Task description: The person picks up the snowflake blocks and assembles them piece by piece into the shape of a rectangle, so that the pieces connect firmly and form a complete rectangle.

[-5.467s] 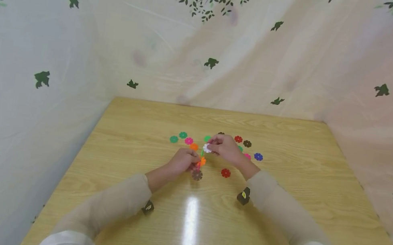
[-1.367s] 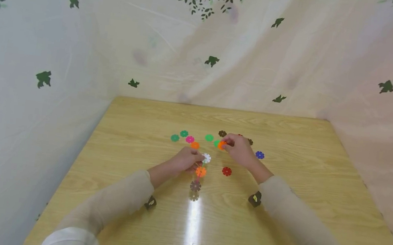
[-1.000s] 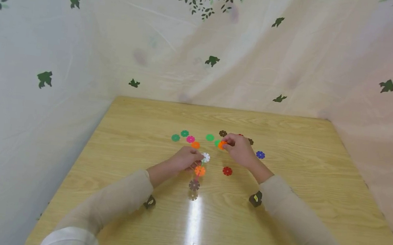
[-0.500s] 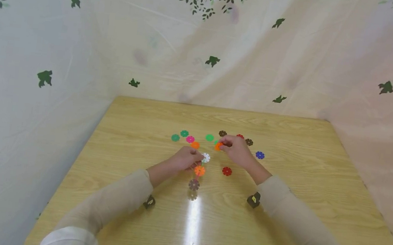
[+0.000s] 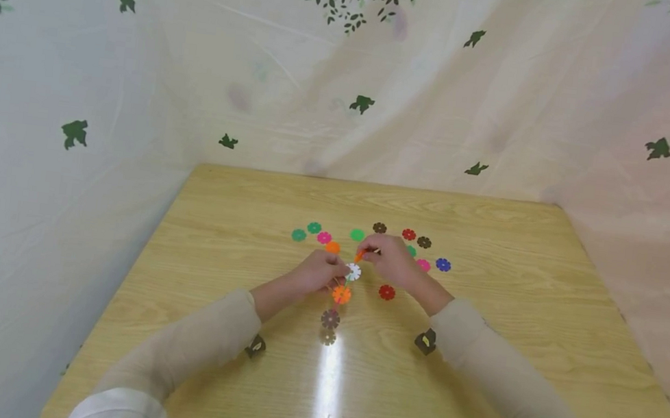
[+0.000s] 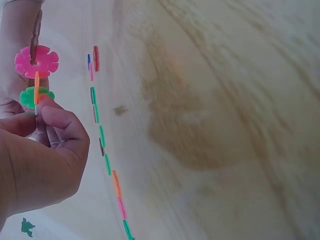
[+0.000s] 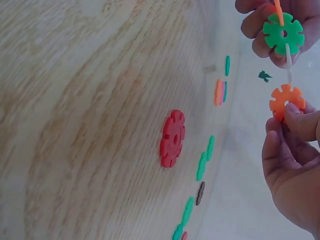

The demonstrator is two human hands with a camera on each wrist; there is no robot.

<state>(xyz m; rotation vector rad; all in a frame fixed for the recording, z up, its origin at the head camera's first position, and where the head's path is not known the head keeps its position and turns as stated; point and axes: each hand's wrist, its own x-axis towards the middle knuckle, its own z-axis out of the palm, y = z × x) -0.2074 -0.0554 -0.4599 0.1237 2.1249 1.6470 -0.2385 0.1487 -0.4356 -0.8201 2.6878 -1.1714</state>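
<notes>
My left hand (image 5: 314,272) pinches the white notched disc (image 5: 354,272) at one end of a chain of flower-shaped interlocking discs. Down from it run a green disc (image 7: 284,34), an orange disc (image 5: 341,294), a pink disc (image 6: 37,62) and a brown disc (image 5: 331,319), slotted together at angles. Between thumb and fingers, my right hand (image 5: 388,256) grips another orange disc (image 7: 287,102). That disc is just beyond the white one, close to its edge; in the head view it shows nearly edge-on.
Loose discs lie flat on the wooden table (image 5: 234,225) past the hands: greens (image 5: 314,228), a pink (image 5: 324,237), an orange (image 5: 333,247), browns, reds and a blue (image 5: 443,265). One red disc (image 5: 387,292) lies nearer, below the right hand. A patterned cloth (image 5: 343,134) hangs behind.
Earlier my right hand held the white disc, now joined to the chain. It has since picked up an orange disc and carried it left to the white one, turning it edge-on.
</notes>
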